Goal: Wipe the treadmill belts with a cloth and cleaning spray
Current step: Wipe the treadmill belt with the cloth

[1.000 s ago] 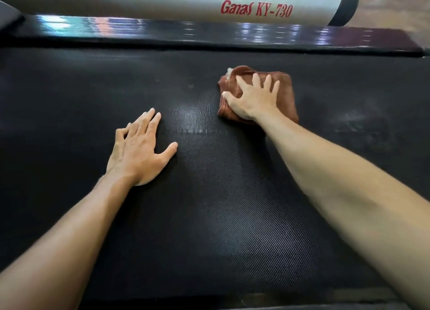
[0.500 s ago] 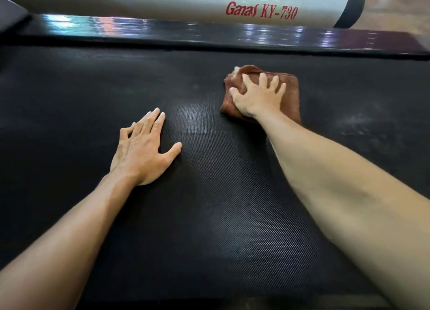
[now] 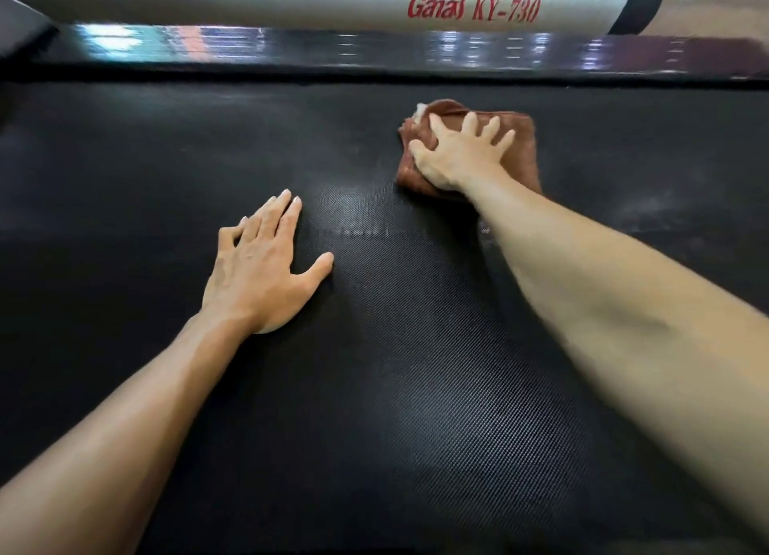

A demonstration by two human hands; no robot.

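The black textured treadmill belt (image 3: 374, 388) fills nearly the whole view. A folded brown cloth (image 3: 520, 146) lies on it toward the far side, right of centre. My right hand (image 3: 453, 154) presses flat on the cloth with fingers spread and straight. My left hand (image 3: 262, 271) rests flat on the bare belt, nearer to me and to the left, fingers extended. No spray bottle is in view.
A glossy black side rail (image 3: 374, 46) runs along the belt's far edge. Beyond it lies a white tube (image 3: 291, 0) lettered "Ganas KY-730" in red. Pale smudges (image 3: 649, 209) mark the belt at the right.
My right hand with the cloth has shifted slightly away from me and to the right along the belt. My left hand has stayed planted in place.
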